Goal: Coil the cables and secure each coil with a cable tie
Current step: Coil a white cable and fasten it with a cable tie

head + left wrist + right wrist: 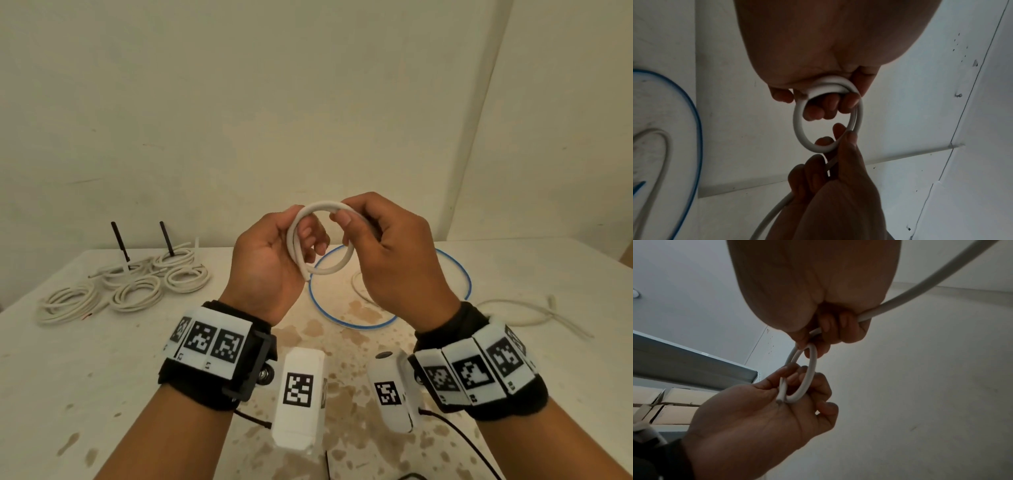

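A: From my seat, the risk is the coil (pixel 322 240) springing open. It's stiff, and the loose tail (pixel 937 277) by my right hand (pixel 394 250) drags on it.

B: And the hands?

A: Left hand (pixel 270 260) is curled, pinching the loops and cut end (pixel 780 400). Right is curled round the cable feeding in, coil between them.

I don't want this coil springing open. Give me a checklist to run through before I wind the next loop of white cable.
1. Left hand grips the coil: ok.
2. Cut end held at the left fingers: ok.
3. Right hand holds the feeding cable: ok.
4. Loops lie together: ok.
5. Slack on the table free of the blue ring: cannot tell.
6. Cable tie within reach: cannot tell.
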